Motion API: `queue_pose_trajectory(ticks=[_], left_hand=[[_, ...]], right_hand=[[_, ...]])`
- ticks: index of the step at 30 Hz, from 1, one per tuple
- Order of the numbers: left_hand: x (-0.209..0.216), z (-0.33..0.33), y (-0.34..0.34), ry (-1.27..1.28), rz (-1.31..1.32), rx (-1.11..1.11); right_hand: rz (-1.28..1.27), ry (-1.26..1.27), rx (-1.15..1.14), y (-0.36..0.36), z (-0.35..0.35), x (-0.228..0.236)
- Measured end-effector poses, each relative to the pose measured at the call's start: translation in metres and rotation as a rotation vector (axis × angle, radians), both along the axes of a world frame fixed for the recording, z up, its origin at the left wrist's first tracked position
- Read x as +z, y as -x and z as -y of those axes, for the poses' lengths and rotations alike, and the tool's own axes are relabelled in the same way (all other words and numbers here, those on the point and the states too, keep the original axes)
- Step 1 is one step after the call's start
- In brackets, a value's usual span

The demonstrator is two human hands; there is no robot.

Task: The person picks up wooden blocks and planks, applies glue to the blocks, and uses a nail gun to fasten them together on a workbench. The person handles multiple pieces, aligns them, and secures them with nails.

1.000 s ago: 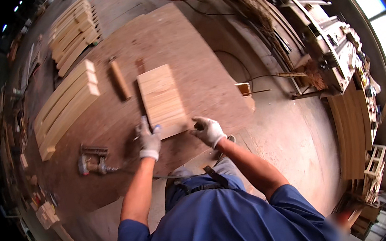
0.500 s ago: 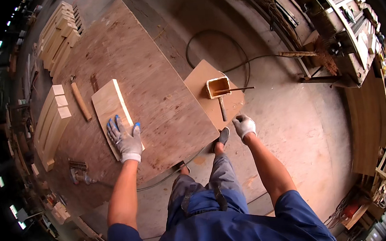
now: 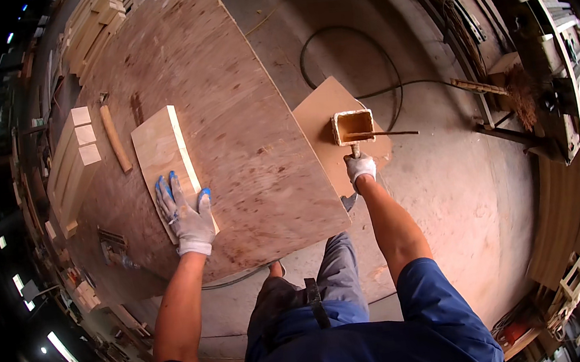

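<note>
My left hand (image 3: 186, 215), in a whitish glove with blue fingertips, lies flat with fingers spread on a pale, slightly curved wooden board (image 3: 158, 146). The board rests on a large reddish-brown plywood tabletop (image 3: 231, 152). To the right, my gloved right hand (image 3: 360, 167) is closed around the short handle of a square, crusted pot (image 3: 352, 118). Brown contents show inside the pot, and a thin stick (image 3: 397, 133) leans out over its right rim. Under the pot is a tan panel (image 3: 321, 105) beside the table corner.
A hammer (image 3: 116, 140) lies left of the board, beside several stacked curved wooden pieces (image 3: 79, 163). More wood pieces (image 3: 90, 26) are piled at the far left. A dark hose (image 3: 400, 93) loops across the floor. Racks and a broom (image 3: 520, 92) stand at the right.
My right hand has moved forward and closed on the pot's handle, which was free before. My left hand stays on the board. The whole view has shifted slightly.
</note>
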State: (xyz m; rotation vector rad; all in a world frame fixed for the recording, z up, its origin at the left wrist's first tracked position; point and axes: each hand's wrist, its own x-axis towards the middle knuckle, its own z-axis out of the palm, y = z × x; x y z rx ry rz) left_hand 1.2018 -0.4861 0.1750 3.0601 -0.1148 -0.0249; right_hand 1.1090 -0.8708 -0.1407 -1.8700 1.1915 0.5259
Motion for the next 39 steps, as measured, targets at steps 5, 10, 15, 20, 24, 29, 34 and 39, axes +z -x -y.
queue_pose_trajectory(ticks=[5,10,15,20,24,29,34,39], left_hand=[[-0.002,-0.008,0.001,0.006,0.033,-0.026],[0.003,-0.014,0.002,0.013,0.055,-0.017],[0.002,-0.022,0.004,0.084,0.021,0.009],[0.017,-0.040,0.006,0.273,-0.025,-0.138],[0.028,-0.048,0.028,0.805,-0.339,-0.236],[0.135,-0.062,0.094,1.967,-1.155,-0.114],[0.123,-0.110,0.108,2.058,-1.411,-0.018],[0.103,-0.135,0.124,2.234,-1.375,0.001]], right_hand=[[0.147,0.059,-0.054,0.014,-0.011,0.033],[0.236,-0.069,-0.172,0.026,-0.001,0.091],[0.236,-0.086,-0.298,0.024,0.002,0.232],[0.422,0.054,-0.295,0.047,-0.068,0.414],[0.602,-0.074,-0.268,0.065,-0.177,0.507],[0.613,-0.257,-0.175,0.076,-0.306,0.531],[0.628,-0.334,-0.079,0.095,-0.366,0.520],[0.689,-0.384,-0.056,0.112,-0.395,0.512]])
